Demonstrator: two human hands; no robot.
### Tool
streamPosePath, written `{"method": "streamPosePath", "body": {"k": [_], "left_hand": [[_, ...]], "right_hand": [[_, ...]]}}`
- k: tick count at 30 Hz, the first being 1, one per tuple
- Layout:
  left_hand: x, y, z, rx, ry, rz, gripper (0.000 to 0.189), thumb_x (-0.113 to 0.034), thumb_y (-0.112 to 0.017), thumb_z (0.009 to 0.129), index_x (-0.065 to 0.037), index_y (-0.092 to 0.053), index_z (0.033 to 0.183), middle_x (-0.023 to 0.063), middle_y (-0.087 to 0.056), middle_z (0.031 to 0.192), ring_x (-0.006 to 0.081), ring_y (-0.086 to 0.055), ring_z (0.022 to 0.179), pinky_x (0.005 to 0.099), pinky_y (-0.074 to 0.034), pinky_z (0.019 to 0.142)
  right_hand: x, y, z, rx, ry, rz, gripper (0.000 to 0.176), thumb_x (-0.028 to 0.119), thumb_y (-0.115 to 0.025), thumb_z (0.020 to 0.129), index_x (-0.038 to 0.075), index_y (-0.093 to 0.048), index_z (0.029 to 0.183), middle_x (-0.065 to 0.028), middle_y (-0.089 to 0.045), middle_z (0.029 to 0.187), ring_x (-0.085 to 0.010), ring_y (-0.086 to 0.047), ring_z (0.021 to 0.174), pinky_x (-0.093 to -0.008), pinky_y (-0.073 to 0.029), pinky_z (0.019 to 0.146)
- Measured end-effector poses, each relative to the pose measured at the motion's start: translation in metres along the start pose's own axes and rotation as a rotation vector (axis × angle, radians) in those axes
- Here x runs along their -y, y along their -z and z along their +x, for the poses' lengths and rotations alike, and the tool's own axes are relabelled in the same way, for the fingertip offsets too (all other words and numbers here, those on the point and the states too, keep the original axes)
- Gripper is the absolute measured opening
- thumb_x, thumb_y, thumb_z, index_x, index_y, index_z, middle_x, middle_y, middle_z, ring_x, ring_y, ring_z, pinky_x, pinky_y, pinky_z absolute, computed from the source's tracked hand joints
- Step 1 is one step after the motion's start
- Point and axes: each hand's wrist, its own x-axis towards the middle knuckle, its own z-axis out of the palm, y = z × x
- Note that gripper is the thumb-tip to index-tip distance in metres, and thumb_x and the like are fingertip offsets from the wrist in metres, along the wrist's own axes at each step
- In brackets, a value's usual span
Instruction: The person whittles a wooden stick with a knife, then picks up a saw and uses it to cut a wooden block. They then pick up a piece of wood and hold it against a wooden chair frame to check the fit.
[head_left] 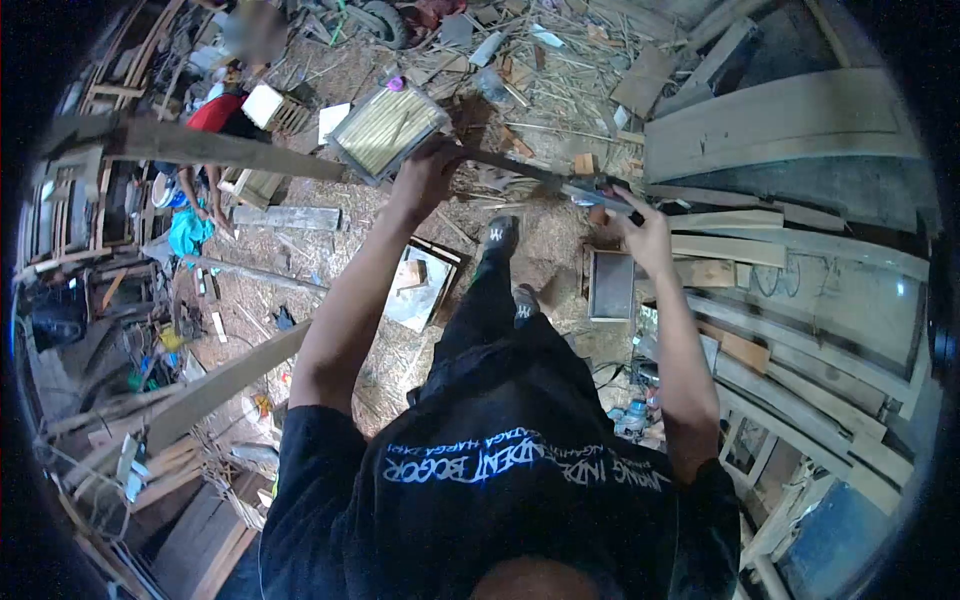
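Observation:
A long, thin dark piece [510, 163] runs between my hands above the floor, with a grey part [598, 194] at its right end. My left hand [428, 178] is closed round its left end, beside a framed panel of pale yellow slats [388, 128]. At the grey part, my right hand [643, 232] has its fingers closed on the piece. I cannot make out exactly what this piece is. Below my right hand lies a shallow rectangular grey tray [612, 287].
A co-worker in red [215, 113] bends at the upper left, hands near a turquoise cloth [190, 233]. Planks [780, 250] are stacked on the right. Wooden beams [230, 385] cross the left side. Scraps and shavings litter the floor around my shoes [502, 236].

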Motion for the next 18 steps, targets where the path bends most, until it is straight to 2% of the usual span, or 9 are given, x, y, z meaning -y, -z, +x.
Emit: {"method": "streamPosePath", "body": {"k": [1, 2, 3, 6, 8, 12, 14, 16, 18], "left_hand": [[0.014, -0.013, 0.014, 0.041, 0.024, 0.029, 0.019, -0.013, -0.068, 0.090, -0.011, -0.072, 0.108, 0.0136, -0.068, 0.110, 0.0374, -0.066, 0.100, 0.0452, -0.055, 0.085], [0.028, -0.024, 0.031, 0.015, -0.011, 0.002, 0.018, -0.015, -0.068, 0.091, -0.011, -0.072, 0.109, 0.0143, -0.068, 0.110, 0.0374, -0.066, 0.101, 0.0457, -0.054, 0.085], [0.034, -0.030, 0.051, -0.011, -0.047, -0.024, 0.019, -0.017, -0.069, 0.092, -0.011, -0.072, 0.109, 0.0149, -0.068, 0.110, 0.0375, -0.066, 0.101, 0.0461, -0.054, 0.085], [0.051, -0.052, 0.089, -0.006, -0.037, -0.077, 0.018, -0.017, -0.069, 0.091, -0.009, -0.071, 0.107, 0.0152, -0.069, 0.110, 0.0376, -0.067, 0.099, 0.0455, -0.055, 0.083], [0.063, -0.066, 0.114, 0.041, -0.061, -0.081, 0.017, -0.016, -0.069, 0.091, -0.008, -0.071, 0.106, 0.0156, -0.069, 0.110, 0.0380, -0.067, 0.097, 0.0459, -0.055, 0.082], [0.074, -0.080, 0.150, 0.134, -0.085, -0.132, 0.013, -0.010, -0.070, 0.089, -0.006, -0.070, 0.102, 0.0170, -0.069, 0.107, 0.0391, -0.068, 0.093, 0.0464, -0.055, 0.077], [0.081, -0.086, 0.167, 0.128, -0.144, -0.143, 0.013, -0.008, -0.071, 0.087, -0.005, -0.069, 0.100, 0.0165, -0.068, 0.105, 0.0384, -0.068, 0.092, 0.0452, -0.055, 0.076], [0.087, -0.095, 0.181, 0.181, -0.168, -0.170, 0.017, -0.008, -0.071, 0.088, -0.005, -0.068, 0.104, 0.0172, -0.068, 0.110, 0.0389, -0.066, 0.101, 0.0418, -0.054, 0.086], [0.087, -0.103, 0.189, 0.176, -0.192, -0.123, 0.017, -0.005, -0.071, 0.086, -0.005, -0.068, 0.103, 0.0171, -0.068, 0.111, 0.0395, -0.065, 0.103, 0.0424, -0.054, 0.087]], "right_hand": [[-0.004, 0.003, 0.010, -0.047, 0.104, -0.098, 0.041, 0.008, -0.073, 0.090, 0.007, -0.066, 0.131, -0.0149, -0.075, 0.109, -0.0107, -0.064, 0.095, -0.0294, -0.051, 0.089], [-0.006, 0.006, 0.017, -0.073, 0.098, -0.100, 0.041, 0.008, -0.073, 0.090, 0.007, -0.066, 0.131, -0.0149, -0.075, 0.109, -0.0107, -0.064, 0.095, -0.0294, -0.051, 0.089], [-0.009, 0.008, 0.026, -0.084, 0.024, -0.091, 0.042, 0.007, -0.073, 0.090, 0.007, -0.066, 0.131, -0.0151, -0.075, 0.110, -0.0108, -0.064, 0.095, -0.0297, -0.051, 0.090], [-0.014, 0.013, 0.053, -0.124, 0.044, -0.081, 0.044, 0.006, -0.073, 0.089, 0.007, -0.065, 0.132, -0.0178, -0.073, 0.115, -0.0160, -0.067, 0.102, -0.0309, -0.050, 0.092], [-0.010, 0.016, 0.070, -0.173, 0.037, -0.131, 0.042, 0.011, -0.076, 0.088, 0.010, -0.068, 0.130, -0.0211, -0.071, 0.118, -0.0261, -0.069, 0.113, -0.0349, -0.050, 0.096], [-0.026, 0.015, 0.093, -0.215, -0.006, -0.124, 0.042, 0.012, -0.077, 0.088, 0.010, -0.068, 0.129, -0.0214, -0.071, 0.117, -0.0263, -0.069, 0.112, -0.0355, -0.051, 0.095], [-0.029, 0.016, 0.101, -0.191, -0.078, -0.133, 0.043, 0.001, -0.070, 0.088, 0.007, -0.066, 0.131, -0.0212, -0.070, 0.121, -0.0232, -0.068, 0.114, -0.0326, -0.050, 0.096], [-0.046, 0.017, 0.110, -0.186, -0.116, -0.116, 0.044, 0.000, -0.071, 0.088, 0.008, -0.066, 0.131, -0.0207, -0.071, 0.120, -0.0233, -0.068, 0.113, -0.0328, -0.051, 0.095], [-0.058, 0.018, 0.121, -0.211, 0.006, -0.209, 0.044, 0.001, -0.072, 0.087, 0.009, -0.067, 0.130, -0.0192, -0.072, 0.118, -0.0242, -0.070, 0.111, -0.0336, -0.053, 0.092]]}}
